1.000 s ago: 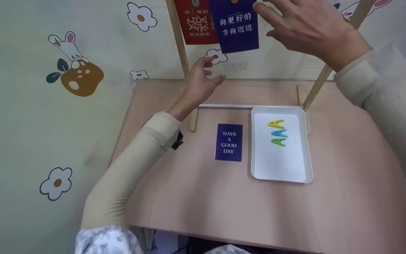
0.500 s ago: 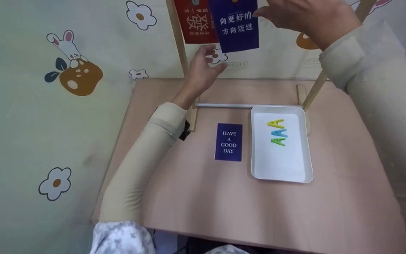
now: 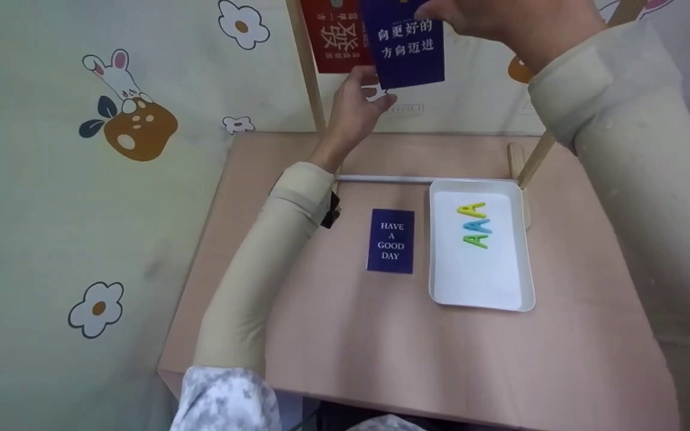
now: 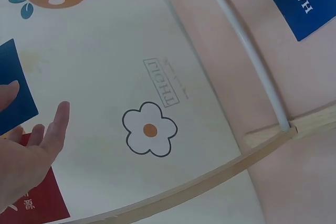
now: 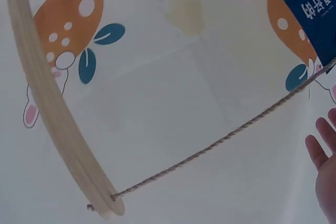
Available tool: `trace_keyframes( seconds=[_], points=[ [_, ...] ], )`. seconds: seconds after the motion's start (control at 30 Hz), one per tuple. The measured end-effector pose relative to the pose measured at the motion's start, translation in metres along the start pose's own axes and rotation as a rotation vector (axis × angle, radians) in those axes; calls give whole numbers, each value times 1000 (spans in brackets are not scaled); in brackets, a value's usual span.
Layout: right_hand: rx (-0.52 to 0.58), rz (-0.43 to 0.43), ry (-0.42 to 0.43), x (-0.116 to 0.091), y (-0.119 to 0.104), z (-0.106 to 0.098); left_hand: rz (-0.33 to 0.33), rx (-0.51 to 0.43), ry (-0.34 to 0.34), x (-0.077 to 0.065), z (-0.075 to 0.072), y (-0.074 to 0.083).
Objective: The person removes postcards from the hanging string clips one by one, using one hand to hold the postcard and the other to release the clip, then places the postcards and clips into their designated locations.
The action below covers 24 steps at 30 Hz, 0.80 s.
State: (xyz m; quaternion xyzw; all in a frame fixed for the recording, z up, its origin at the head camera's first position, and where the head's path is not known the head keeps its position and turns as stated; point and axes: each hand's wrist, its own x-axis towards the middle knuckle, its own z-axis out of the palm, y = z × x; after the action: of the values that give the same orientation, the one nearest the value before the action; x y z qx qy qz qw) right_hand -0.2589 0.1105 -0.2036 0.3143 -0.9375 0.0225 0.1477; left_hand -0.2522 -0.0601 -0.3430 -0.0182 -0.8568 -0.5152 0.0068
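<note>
Two hands worked high beyond the far end of the shallow white rectangular tray (image 3: 480, 281). Over the last second the left hand (image 3: 356, 105) had risen until its fingers reached the lower left corner of the dark blue card with white Chinese lettering (image 3: 411, 67), up beyond the tray and leftward of it; whether they touched, we could not tell. The right hand (image 3: 513, 24) had shifted too, its thumb now overlapping that card's right edge. We judged that both were steadying the card near the brown twine (image 5: 227, 137). A red card (image 3: 339, 52) hung farther left of the tray. The left fingers were loosely curved, thumb spread wide, holding nothing we could see; the right fingers were partly cut off, so their grip stayed uncertain.

On the pinkish-tan counter (image 3: 381, 335), a blue HAVE A GOOD DAY card (image 3: 390, 267) lay flat just left of the tray, whose far half held three plastic clothespins (image 3: 471, 209). A pale wooden frame (image 3: 309, 72) stood past the tray, before a pale wall (image 3: 15, 179) decorated with rabbits and flowers.
</note>
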Motion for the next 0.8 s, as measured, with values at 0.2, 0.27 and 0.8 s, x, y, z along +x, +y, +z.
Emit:
trace_keyframes(
  seconds=[0.2, 0.27, 0.8],
  points=[
    [23, 83, -26, -2, -17, -4, 17, -116, 38, 1, 2, -2],
    [12, 102, -38, -1, -20, -5, 11, -137, 49, 1, 1, -3],
    [38, 152, 37, 0, -35, -12, 17, -230, 64, -29, -6, 17]
  ],
)
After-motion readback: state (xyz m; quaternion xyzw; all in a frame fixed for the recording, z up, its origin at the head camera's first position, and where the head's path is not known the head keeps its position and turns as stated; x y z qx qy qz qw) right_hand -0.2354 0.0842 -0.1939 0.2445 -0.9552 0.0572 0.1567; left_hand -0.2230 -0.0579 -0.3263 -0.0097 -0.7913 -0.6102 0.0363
